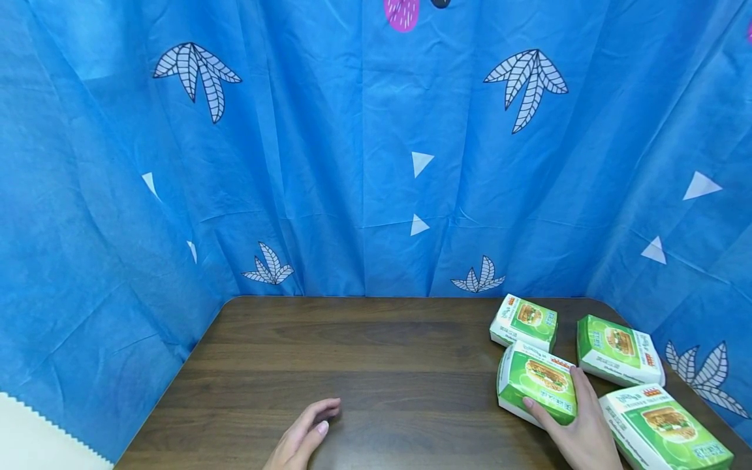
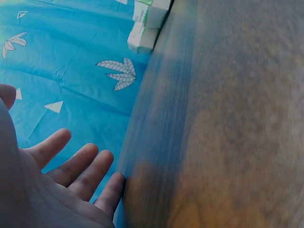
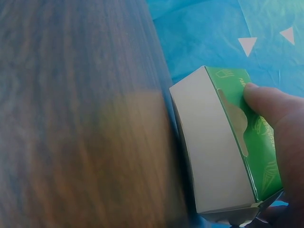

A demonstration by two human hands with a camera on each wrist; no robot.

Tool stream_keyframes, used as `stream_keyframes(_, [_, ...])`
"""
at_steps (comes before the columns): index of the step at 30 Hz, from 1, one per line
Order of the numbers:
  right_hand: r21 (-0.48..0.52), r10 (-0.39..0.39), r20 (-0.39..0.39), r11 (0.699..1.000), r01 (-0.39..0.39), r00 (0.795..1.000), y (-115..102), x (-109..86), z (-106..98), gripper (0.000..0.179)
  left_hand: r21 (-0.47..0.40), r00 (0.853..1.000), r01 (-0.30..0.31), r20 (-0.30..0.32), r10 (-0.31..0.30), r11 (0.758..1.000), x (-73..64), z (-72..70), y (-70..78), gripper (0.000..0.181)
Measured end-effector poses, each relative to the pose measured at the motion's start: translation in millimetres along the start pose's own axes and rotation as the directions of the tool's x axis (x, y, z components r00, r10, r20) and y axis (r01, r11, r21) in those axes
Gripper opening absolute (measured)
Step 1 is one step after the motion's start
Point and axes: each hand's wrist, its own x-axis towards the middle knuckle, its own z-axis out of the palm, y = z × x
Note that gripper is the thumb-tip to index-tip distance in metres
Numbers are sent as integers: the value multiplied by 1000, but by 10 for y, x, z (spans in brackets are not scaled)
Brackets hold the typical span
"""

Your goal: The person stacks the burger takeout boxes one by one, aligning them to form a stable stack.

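At the right of the table, my right hand (image 1: pixel 578 427) holds a green and white burger box (image 1: pixel 537 382) across its near right corner. In the right wrist view the thumb (image 3: pixel 270 102) presses on the green side of this box (image 3: pixel 216 147), whose plain white side faces the table; the other fingers are mostly hidden. My left hand (image 1: pixel 302 434) is at the front, left of the middle, with nothing in it. The left wrist view shows its fingers (image 2: pixel 88 178) loosely spread, little finger low by the tabletop.
Three similar burger boxes surround the held one: one behind it (image 1: pixel 529 320), one to the right (image 1: pixel 619 349) and one at the front right (image 1: pixel 666 427). They stand on a dark wooden table (image 1: pixel 364 352). A blue patterned curtain (image 1: pixel 352 163) hangs around the back and sides.
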Motion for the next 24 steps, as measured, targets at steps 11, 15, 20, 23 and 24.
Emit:
stream_keyframes(11, [5, 18, 60, 1000, -18, 998, -10, 5, -26, 124, -69, 998, 55, 26, -53, 996, -2, 2, -22, 38])
stream_keyframes(15, [6, 10, 68, 1000, -10, 998, -19, -1, -27, 123, -100, 998, 66, 23, -64, 993, -5, 11, -11, 38])
stream_keyframes(20, [15, -12, 56, 1000, 12, 998, -29, -26, -13, 122, -110, 997, 77, 14, -76, 991, -4, 20, -3, 38])
stream_keyframes(23, [25, -19, 77, 1000, 17, 997, -44, -35, -21, 122, -112, 997, 80, 12, -79, 990, -1, 20, -6, 38])
stream_keyframes(24, [26, -22, 75, 999, 21, 997, -49, -40, -20, 121, -112, 997, 80, 13, -79, 990, 0, 21, -9, 38])
